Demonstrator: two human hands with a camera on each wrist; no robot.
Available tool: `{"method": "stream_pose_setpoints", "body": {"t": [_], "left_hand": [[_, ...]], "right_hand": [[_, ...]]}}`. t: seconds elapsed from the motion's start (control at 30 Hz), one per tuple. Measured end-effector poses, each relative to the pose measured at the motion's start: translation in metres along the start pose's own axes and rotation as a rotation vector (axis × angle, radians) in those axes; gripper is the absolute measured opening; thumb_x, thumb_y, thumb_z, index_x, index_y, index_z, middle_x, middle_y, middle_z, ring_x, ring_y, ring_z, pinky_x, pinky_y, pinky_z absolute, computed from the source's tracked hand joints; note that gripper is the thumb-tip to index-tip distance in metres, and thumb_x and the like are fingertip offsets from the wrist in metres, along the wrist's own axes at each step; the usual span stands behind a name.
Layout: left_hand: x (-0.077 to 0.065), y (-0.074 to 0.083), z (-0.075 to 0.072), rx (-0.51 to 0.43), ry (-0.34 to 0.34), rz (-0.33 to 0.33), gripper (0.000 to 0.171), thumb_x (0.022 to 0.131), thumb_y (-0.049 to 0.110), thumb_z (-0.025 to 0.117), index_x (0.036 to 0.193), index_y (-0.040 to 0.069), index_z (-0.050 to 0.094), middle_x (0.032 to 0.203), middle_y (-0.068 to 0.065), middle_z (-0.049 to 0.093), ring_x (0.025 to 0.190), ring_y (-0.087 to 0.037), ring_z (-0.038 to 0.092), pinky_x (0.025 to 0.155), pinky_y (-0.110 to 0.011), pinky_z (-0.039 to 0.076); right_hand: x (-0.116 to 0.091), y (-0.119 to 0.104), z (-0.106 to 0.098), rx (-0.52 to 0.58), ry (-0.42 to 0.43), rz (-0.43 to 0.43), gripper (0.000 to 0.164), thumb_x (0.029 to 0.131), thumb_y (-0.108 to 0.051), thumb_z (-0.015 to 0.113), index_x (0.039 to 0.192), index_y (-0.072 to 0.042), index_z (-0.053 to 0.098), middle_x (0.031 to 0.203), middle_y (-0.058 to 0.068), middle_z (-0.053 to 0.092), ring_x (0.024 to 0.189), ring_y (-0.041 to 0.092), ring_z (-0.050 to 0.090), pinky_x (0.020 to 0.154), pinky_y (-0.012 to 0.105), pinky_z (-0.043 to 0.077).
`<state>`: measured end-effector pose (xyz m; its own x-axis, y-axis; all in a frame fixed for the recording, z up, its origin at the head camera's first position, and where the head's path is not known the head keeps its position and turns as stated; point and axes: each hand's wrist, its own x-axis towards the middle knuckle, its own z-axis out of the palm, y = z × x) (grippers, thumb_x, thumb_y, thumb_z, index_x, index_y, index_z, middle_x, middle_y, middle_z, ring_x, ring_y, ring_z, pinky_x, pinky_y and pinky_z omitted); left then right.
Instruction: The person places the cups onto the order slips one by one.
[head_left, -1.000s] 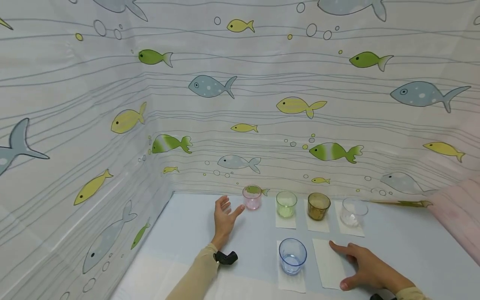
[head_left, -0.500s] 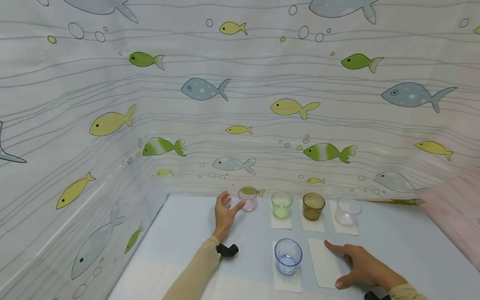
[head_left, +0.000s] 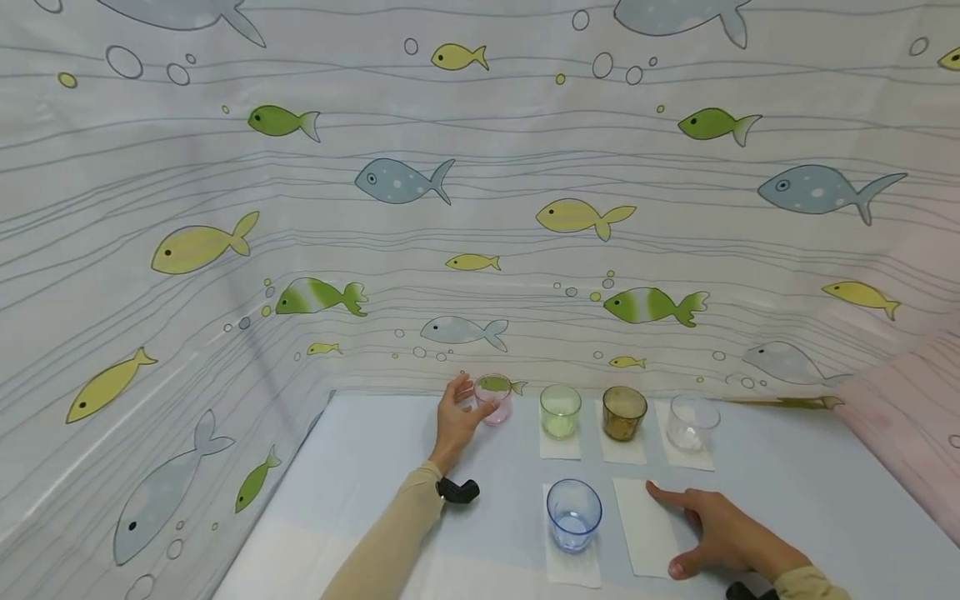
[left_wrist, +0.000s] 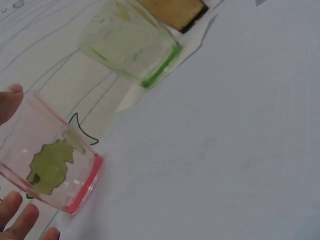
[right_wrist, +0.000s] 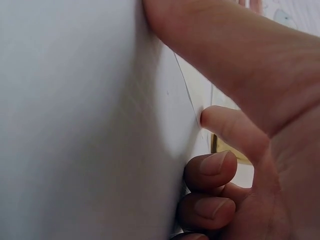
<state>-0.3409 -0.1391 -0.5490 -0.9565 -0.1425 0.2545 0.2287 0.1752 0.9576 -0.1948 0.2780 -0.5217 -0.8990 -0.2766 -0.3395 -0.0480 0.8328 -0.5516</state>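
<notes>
A pink-tinted glass (head_left: 492, 388) stands upright at the back of the table, with my left hand (head_left: 454, 423) beside it. In the left wrist view, the thumb and spread fingers flank the pink glass (left_wrist: 75, 165) without closing round it. My right hand (head_left: 723, 533) rests at a white rectangular paper (head_left: 643, 529) at the front. Its index fingertip lies at the paper's upper edge and its thumb tip at the lower corner. Seen from the right wrist, the remaining fingers (right_wrist: 212, 167) are bent against the table. Left of that paper, a blue glass (head_left: 574, 517) stands on another paper.
To the right of the pink glass, a green glass (head_left: 560, 412), a brown glass (head_left: 624, 414) and a clear glass (head_left: 693, 423) stand in a row, each on white paper. A fish-patterned curtain (head_left: 390, 242) closes off the back and left of the table (head_left: 360, 467).
My left hand has moved right to the pink glass, its thumb now overlapping it. The right hand stays at its paper. The head view has turned slightly left, then back right.
</notes>
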Motion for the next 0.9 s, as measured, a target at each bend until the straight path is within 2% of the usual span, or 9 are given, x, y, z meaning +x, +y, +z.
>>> {"method": "stream_pose_setpoints", "body": {"t": [0.13,0.27,0.4,0.67,0.83,0.9], "left_hand": [[0.0,-0.001,0.005,0.006,-0.026,0.003,0.084,0.081,0.021,0.094,0.151,0.002,0.052,0.142,-0.02,0.063,0.134,-0.038,0.057,0.113,-0.056,0.05],[0.001,-0.005,0.009,-0.02,-0.033,0.02,0.072,0.083,0.016,0.092,0.144,-0.001,0.058,0.134,-0.022,0.067,0.129,-0.04,0.062,0.112,-0.057,0.05],[0.003,-0.009,0.01,-0.059,-0.048,0.049,0.065,0.083,0.012,0.092,0.14,-0.003,0.062,0.134,-0.024,0.068,0.126,-0.043,0.064,0.11,-0.061,0.05],[0.005,-0.001,0.003,-0.081,-0.094,0.006,0.066,0.082,0.01,0.092,0.139,-0.003,0.061,0.136,-0.023,0.068,0.129,-0.04,0.064,0.115,-0.055,0.049],[0.002,0.006,-0.002,-0.06,-0.133,0.039,0.065,0.082,0.011,0.092,0.138,-0.002,0.062,0.133,-0.021,0.07,0.127,-0.038,0.065,0.113,-0.052,0.051],[0.001,0.011,-0.004,-0.053,-0.145,0.059,0.066,0.083,0.011,0.091,0.141,-0.001,0.062,0.133,-0.022,0.07,0.127,-0.038,0.065,0.114,-0.055,0.05]], "right_hand": [[0.0,0.001,0.001,-0.004,0.002,-0.008,0.117,0.053,-0.052,0.101,0.157,-0.023,0.054,0.128,0.006,0.066,0.106,0.023,0.055,0.102,0.056,0.054],[0.001,0.0,0.001,0.009,-0.007,-0.016,0.117,0.054,-0.052,0.1,0.157,-0.021,0.054,0.145,0.02,0.062,0.125,0.033,0.061,0.109,0.067,0.048],[0.0,0.0,0.0,0.008,-0.005,-0.024,0.117,0.054,-0.052,0.1,0.157,-0.021,0.054,0.146,0.021,0.061,0.128,0.035,0.06,0.109,0.068,0.047],[-0.002,0.003,0.0,0.008,0.008,-0.066,0.117,0.056,-0.05,0.101,0.158,-0.019,0.053,0.144,0.019,0.063,0.125,0.031,0.06,0.109,0.067,0.047],[-0.001,0.003,0.0,-0.002,-0.002,-0.05,0.116,0.056,-0.05,0.101,0.158,-0.02,0.053,0.141,0.015,0.064,0.115,0.025,0.057,0.108,0.066,0.048],[-0.001,0.002,0.0,-0.003,-0.004,-0.042,0.116,0.056,-0.05,0.101,0.158,-0.02,0.053,0.14,0.013,0.064,0.111,0.024,0.056,0.108,0.066,0.049]]}}
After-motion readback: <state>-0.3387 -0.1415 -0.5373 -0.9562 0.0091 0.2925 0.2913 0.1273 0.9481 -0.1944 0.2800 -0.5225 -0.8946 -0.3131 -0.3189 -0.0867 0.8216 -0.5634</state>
